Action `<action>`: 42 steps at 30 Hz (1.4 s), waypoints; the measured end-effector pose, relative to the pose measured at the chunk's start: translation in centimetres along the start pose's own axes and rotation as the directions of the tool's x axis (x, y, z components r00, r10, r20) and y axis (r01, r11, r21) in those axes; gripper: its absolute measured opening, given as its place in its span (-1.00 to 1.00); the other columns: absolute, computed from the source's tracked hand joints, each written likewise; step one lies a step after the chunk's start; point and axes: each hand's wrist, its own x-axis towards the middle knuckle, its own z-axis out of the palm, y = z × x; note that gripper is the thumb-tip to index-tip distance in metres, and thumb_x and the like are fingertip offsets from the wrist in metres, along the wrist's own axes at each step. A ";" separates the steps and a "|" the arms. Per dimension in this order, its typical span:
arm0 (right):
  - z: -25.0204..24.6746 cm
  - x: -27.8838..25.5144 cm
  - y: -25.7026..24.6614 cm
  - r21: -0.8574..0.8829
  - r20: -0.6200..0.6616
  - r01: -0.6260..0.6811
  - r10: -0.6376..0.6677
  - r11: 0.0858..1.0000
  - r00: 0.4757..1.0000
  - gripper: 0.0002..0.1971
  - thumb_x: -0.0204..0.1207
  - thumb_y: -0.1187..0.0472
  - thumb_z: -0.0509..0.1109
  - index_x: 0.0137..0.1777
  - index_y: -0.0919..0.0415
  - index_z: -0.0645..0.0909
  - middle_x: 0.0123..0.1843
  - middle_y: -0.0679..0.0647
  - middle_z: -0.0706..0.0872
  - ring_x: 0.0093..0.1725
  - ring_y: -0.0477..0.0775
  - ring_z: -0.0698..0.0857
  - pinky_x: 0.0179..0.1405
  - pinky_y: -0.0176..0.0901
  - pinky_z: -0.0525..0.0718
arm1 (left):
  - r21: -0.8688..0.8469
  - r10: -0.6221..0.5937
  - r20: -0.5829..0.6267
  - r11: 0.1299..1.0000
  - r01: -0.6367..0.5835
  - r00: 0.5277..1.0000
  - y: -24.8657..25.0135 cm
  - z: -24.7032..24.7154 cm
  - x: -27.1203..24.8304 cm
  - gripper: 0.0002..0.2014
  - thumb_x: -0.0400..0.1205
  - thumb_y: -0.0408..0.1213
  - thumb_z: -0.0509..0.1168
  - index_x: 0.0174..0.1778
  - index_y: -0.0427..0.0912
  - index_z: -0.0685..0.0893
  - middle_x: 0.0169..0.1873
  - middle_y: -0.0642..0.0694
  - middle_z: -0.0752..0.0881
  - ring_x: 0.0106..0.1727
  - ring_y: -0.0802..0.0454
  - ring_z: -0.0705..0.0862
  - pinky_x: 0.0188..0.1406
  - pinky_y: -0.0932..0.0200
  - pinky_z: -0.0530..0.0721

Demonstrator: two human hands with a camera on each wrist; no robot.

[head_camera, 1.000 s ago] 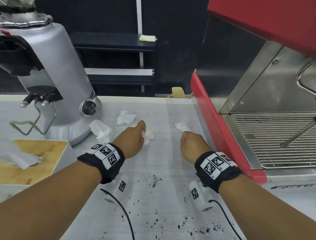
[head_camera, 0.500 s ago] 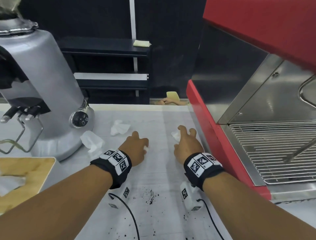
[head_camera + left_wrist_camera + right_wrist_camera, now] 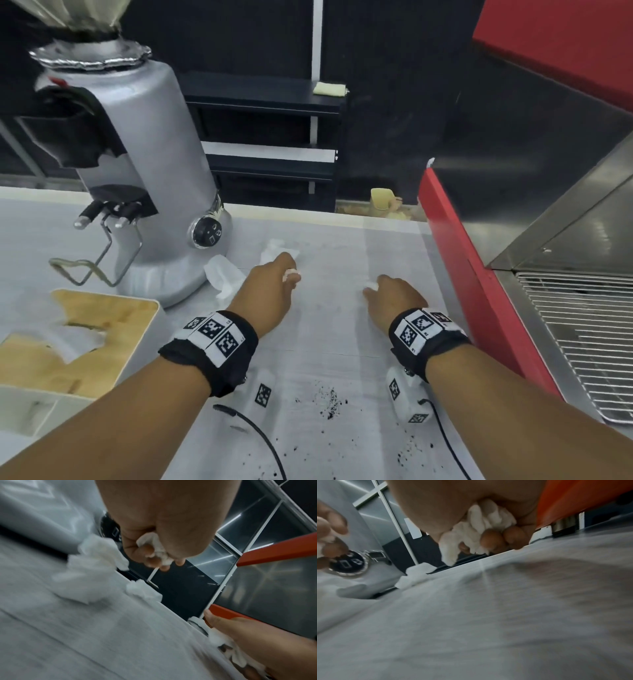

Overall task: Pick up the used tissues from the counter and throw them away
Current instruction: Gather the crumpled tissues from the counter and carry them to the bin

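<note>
My left hand point(image 3: 274, 284) hovers over the grey counter point(image 3: 335, 342) with its fingers curled round a small crumpled white tissue point(image 3: 154, 546). My right hand point(image 3: 394, 294) grips another white tissue point(image 3: 481, 524) in its curled fingers, just above the counter beside the red machine. Two more crumpled tissues lie on the counter: a larger one point(image 3: 222, 274) against the grinder's base, and a smaller one point(image 3: 277, 248) just beyond my left hand.
A silver coffee grinder point(image 3: 137, 178) stands at the left. A red espresso machine point(image 3: 479, 274) with a metal drip grate fills the right. A wooden-topped box point(image 3: 78, 339) with a white tissue in its opening sits front left. Coffee grounds point(image 3: 329, 401) speckle the near counter.
Both hands have closed on their tissues and lifted them slightly off the counter. The left hand has moved forward toward the far tissue; the right has drawn back a little.
</note>
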 end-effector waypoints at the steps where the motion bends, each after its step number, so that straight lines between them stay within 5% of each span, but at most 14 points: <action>1: -0.1 0.1 -0.8 0.028 0.002 0.009 -0.009 1.000 1.000 -0.47 0.70 -0.21 0.05 0.30 0.19 0.59 0.25 0.14 0.70 0.19 0.20 0.68 -0.05 -0.09 0.55 | -0.010 0.004 -0.038 1.000 -0.004 0.999 -0.3 -0.7 -0.4 -0.91 0.68 -0.34 0.15 -0.05 -0.08 0.52 -0.23 -0.10 0.72 -0.27 -0.05 0.63 -0.32 0.09 0.58; 4: -0.2 0.4 -3.4 0.133 -0.032 0.091 -0.088 0.987 0.996 -0.36 0.62 -0.36 0.02 0.07 0.14 0.73 0.07 0.04 0.75 0.09 0.15 0.70 -0.09 -0.13 0.57 | 0.029 0.012 -0.196 1.000 -0.006 0.980 -1.1 -2.9 -1.4 -0.85 0.69 -0.32 0.09 0.03 -0.03 0.54 -0.19 -0.13 0.62 -0.21 -0.11 0.59 -0.20 -0.01 0.56; 7: 0.0 0.5 -6.0 0.192 -0.087 0.245 -0.233 0.950 0.969 -0.66 0.65 -0.11 0.21 -0.06 0.14 0.64 -0.06 0.06 0.70 0.00 0.14 0.68 -0.16 -0.18 0.53 | 0.081 -0.051 -0.276 0.994 0.076 0.960 -2.1 -4.4 -2.3 -0.74 0.65 0.03 0.15 0.21 0.07 0.47 0.08 -0.17 0.58 0.01 -0.16 0.60 0.05 -0.09 0.61; 10: 0.2 0.7 -8.3 0.262 -0.077 0.298 -0.288 0.918 0.954 -0.86 0.65 0.13 0.22 0.14 0.12 0.46 -0.06 0.08 0.64 -0.14 0.13 0.64 -0.20 -0.14 0.58 | 0.189 -0.200 -0.206 0.952 0.240 0.958 -3.1 -4.7 -3.2 -0.28 0.38 0.38 0.30 0.42 0.19 0.33 0.28 -0.23 0.44 0.27 -0.23 0.47 0.21 -0.16 0.59; 13: 0.5 1.1 -10.0 0.272 -0.067 0.361 -0.357 0.892 0.932 -0.66 0.58 0.32 0.20 0.31 0.04 0.34 0.21 0.10 0.59 -0.10 0.14 0.67 -0.07 -0.02 0.70 | 0.296 -0.369 -0.083 0.878 0.377 0.926 -3.6 -4.3 -3.4 -0.07 0.30 0.37 0.40 0.56 0.23 0.17 0.36 -0.24 0.30 0.36 -0.29 0.39 0.24 -0.17 0.55; 16: 0.8 1.8 -11.7 0.174 -0.052 0.449 -0.447 0.876 0.893 -0.35 0.42 0.50 0.24 0.42 -0.09 0.27 0.58 0.05 0.17 -0.28 0.17 0.63 -0.33 -0.05 0.65 | 0.410 -0.441 0.005 0.819 0.400 0.898 -4.3 -3.3 -3.0 -0.15 0.44 0.26 0.36 0.61 0.16 0.16 0.43 -0.30 0.26 0.43 -0.34 0.35 0.34 -0.17 0.48; 19: 1.1 2.5 -13.2 0.068 0.020 0.487 -0.489 0.871 0.872 -0.06 0.32 0.60 0.26 0.57 -0.23 0.13 0.69 0.02 -0.25 -0.37 0.07 0.53 -0.51 -0.19 0.48 | 0.458 -0.478 0.062 0.794 0.400 0.876 -5.1 -2.4 -2.7 -0.39 0.53 0.11 0.34 0.48 0.00 0.40 0.38 -0.31 0.33 0.37 -0.35 0.45 0.33 -0.12 0.50; 24: 2.3 4.2 -14.3 -0.031 0.166 0.507 -0.495 0.862 0.853 0.03 0.44 0.54 0.28 0.66 -0.33 -0.12 0.69 -0.04 -0.45 -0.17 0.12 0.72 -0.31 -0.08 0.75 | 0.416 -0.393 0.098 0.851 0.321 0.914 -5.8 -1.8 -2.5 -0.81 0.64 -0.20 0.24 0.11 -0.18 0.54 -0.05 -0.21 0.57 0.01 -0.23 0.65 -0.13 0.06 0.54; 27: 2.9 4.8 -14.1 -0.046 0.246 0.545 -0.519 0.837 0.818 -0.16 0.59 0.35 0.27 0.69 -0.23 -0.09 0.73 0.01 -0.33 0.02 0.15 0.71 -0.22 -0.09 0.70 | 0.371 -0.358 0.051 0.873 0.315 0.932 -6.0 -1.5 -2.5 -0.86 0.65 -0.21 0.20 -0.19 -0.12 0.41 -0.30 -0.07 0.50 -0.25 -0.11 0.56 -0.32 0.12 0.43; 29: 2.9 4.6 -14.0 -0.060 0.257 0.575 -0.544 0.816 0.799 -0.35 0.66 0.16 0.26 0.67 -0.10 0.07 0.70 0.08 0.06 0.14 0.18 0.67 -0.05 -0.01 0.69 | 0.324 -0.345 0.020 0.890 0.320 0.939 -6.0 -1.3 -2.5 -0.80 0.65 -0.20 0.19 -0.26 -0.10 0.36 -0.39 -0.04 0.49 -0.32 -0.09 0.54 -0.42 0.13 0.36; 31: 2.4 3.9 -13.8 -0.073 0.221 0.565 -0.539 0.822 0.813 -0.51 0.65 -0.04 0.29 0.55 -0.04 0.33 0.48 0.03 0.45 0.21 0.14 0.64 0.10 0.00 0.64 | 0.254 -0.322 -0.007 0.915 0.313 0.947 -5.5 -1.3 -2.6 -0.81 0.65 -0.18 0.19 -0.25 -0.10 0.39 -0.41 -0.03 0.50 -0.33 -0.09 0.54 -0.47 0.13 0.31; 33: 1.6 2.9 -13.3 -0.123 0.169 0.527 -0.505 0.841 0.846 -0.62 0.58 -0.19 0.33 0.27 0.01 0.57 0.18 0.01 0.66 0.09 0.11 0.66 -0.02 -0.08 0.61 | 0.189 -0.324 -0.024 0.927 0.323 0.946 -4.8 -1.3 -2.8 -0.84 0.65 -0.13 0.19 -0.21 -0.08 0.43 -0.41 -0.01 0.54 -0.33 -0.05 0.54 -0.47 0.13 0.32; 37: 0.6 0.8 -10.9 -0.105 0.106 0.455 -0.445 0.884 0.889 -0.74 0.54 -0.06 0.37 -0.06 0.15 0.62 -0.06 0.07 0.70 -0.11 0.13 0.68 -0.15 -0.10 0.69 | 0.060 -0.352 -0.027 0.934 0.353 0.936 -3.6 -1.5 -3.6 -0.81 0.64 -0.08 0.15 -0.19 -0.10 0.49 -0.33 -0.12 0.66 -0.30 -0.09 0.62 -0.44 0.11 0.44; 42: -1.9 -4.6 -6.2 0.358 -0.106 0.340 -0.323 0.870 0.940 -0.89 0.53 0.14 0.36 -0.03 0.07 0.46 -0.21 0.04 0.60 -0.30 0.09 0.59 -0.34 -0.13 0.58 | -0.067 -0.269 0.002 0.961 0.269 0.963 -0.1 -2.6 -4.7 -0.75 0.55 0.02 0.26 -0.24 -0.09 0.52 -0.35 -0.05 0.68 -0.35 0.05 0.65 -0.49 0.21 0.48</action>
